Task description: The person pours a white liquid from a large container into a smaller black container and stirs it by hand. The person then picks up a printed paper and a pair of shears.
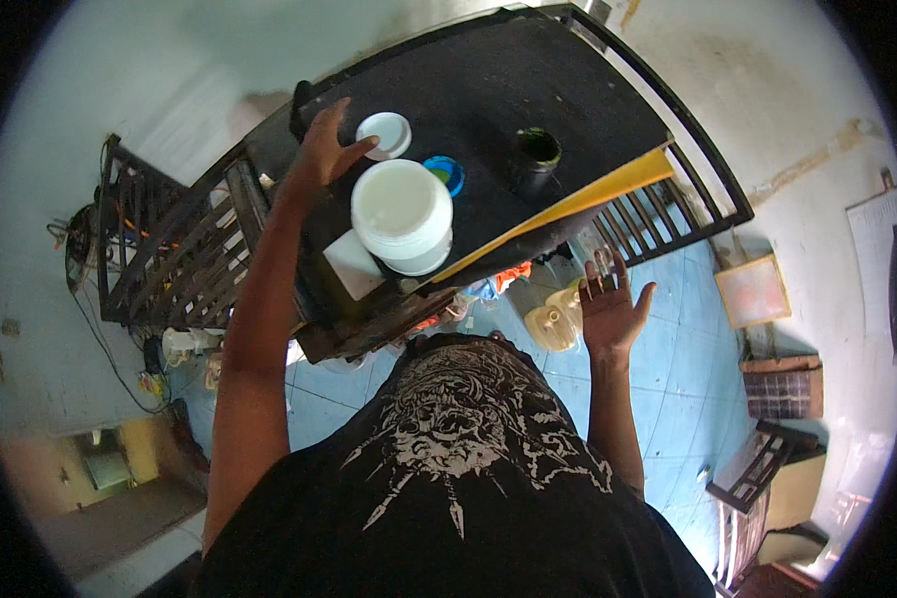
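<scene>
Head view, looking straight down. My left hand [321,151] sits in the upper left-centre of the frame, fingers spread and holding nothing, its fingertips reaching toward the small white lid [385,135] that lies flat on the black table [488,90]. Thumb and lid look to be touching or just short of touching; I cannot tell which. Directly below the lid in the frame stands the white tub [402,214], open-topped, near the table's front edge and resting partly on a white square block [351,262]. A blue cap [447,174] lies just right of the tub, and a dark pot with a green rim [537,149] stands further right. My right hand [611,304] hangs in the centre-right of the frame, off the table and over the blue tiled floor [688,369], palm open and empty.

As I judge it, the step is picking up the lid. It is thin and flat, so I would pinch it by the rim with thumb and forefinger, lift it straight, and keep the wrist clear of the tub, which sits close to the edge and could be knocked.
</scene>
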`<action>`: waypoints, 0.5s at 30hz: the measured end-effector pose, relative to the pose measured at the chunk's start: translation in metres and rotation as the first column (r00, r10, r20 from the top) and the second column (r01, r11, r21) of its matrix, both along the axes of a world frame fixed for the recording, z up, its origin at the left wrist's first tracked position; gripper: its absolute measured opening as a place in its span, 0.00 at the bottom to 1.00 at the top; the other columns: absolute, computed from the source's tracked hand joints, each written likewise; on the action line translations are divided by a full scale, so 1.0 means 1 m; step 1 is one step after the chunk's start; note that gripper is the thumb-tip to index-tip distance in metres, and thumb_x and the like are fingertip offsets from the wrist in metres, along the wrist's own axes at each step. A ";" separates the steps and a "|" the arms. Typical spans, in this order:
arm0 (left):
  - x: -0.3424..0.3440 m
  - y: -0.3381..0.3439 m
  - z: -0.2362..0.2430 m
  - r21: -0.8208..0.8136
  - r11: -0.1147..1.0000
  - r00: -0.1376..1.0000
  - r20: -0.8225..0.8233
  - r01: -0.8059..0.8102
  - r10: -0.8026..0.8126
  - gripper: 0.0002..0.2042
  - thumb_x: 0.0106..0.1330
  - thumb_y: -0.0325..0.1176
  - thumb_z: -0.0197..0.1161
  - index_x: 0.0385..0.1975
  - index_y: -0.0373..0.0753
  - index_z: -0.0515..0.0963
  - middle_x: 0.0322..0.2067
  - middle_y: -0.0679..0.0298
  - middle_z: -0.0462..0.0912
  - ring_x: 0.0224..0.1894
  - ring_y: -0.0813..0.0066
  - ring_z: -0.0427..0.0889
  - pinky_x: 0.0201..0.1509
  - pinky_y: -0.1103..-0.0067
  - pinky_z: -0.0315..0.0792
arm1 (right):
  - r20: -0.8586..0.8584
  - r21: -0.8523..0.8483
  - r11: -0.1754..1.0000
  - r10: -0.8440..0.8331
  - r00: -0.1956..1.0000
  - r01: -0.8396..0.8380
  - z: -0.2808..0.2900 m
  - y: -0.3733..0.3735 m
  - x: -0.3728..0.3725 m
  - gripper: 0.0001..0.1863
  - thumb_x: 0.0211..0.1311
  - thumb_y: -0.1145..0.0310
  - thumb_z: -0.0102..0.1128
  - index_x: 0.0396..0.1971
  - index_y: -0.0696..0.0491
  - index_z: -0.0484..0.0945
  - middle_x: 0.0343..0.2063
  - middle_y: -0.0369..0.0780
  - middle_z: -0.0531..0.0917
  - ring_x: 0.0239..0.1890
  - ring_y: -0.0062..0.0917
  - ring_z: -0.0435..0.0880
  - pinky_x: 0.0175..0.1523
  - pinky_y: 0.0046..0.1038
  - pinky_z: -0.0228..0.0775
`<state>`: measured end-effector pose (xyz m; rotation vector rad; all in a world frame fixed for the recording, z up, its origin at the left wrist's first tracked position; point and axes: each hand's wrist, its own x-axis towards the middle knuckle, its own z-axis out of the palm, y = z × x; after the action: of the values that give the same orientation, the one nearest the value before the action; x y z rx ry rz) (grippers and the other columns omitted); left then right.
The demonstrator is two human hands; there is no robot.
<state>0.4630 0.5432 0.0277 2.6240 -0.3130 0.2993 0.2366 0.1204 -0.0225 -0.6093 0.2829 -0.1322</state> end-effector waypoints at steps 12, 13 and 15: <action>-0.010 -0.034 0.013 0.051 0.990 0.991 -0.050 0.128 -0.125 0.37 0.53 0.43 0.73 0.61 0.33 0.65 0.58 0.45 0.72 0.61 0.51 0.71 0.65 0.64 0.64 | -0.266 0.184 0.978 -0.049 0.963 0.101 -0.078 -0.030 -0.035 0.38 0.66 0.34 0.35 0.61 0.52 0.61 0.58 0.44 0.72 0.56 0.35 0.71 0.59 0.35 0.57; -0.005 -0.035 0.011 0.036 0.982 0.982 -0.060 0.183 -0.181 0.37 0.53 0.41 0.73 0.62 0.35 0.64 0.57 0.46 0.72 0.61 0.51 0.71 0.65 0.63 0.63 | -0.286 0.179 0.978 -0.050 0.957 0.105 -0.082 -0.030 -0.036 0.38 0.66 0.33 0.35 0.61 0.52 0.62 0.57 0.44 0.72 0.55 0.35 0.71 0.59 0.35 0.57; 0.004 -0.029 0.005 0.057 0.960 0.960 -0.071 0.276 -0.272 0.39 0.53 0.42 0.73 0.64 0.39 0.62 0.59 0.47 0.70 0.62 0.52 0.70 0.66 0.62 0.63 | -0.303 0.167 0.982 -0.033 0.952 0.087 -0.090 -0.030 -0.034 0.38 0.65 0.33 0.35 0.59 0.52 0.63 0.56 0.44 0.73 0.54 0.35 0.72 0.59 0.35 0.58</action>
<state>0.4672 0.5146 0.0329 2.6049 -0.6677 0.1149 0.2026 0.0906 -0.1124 -0.4403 0.6021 -0.0714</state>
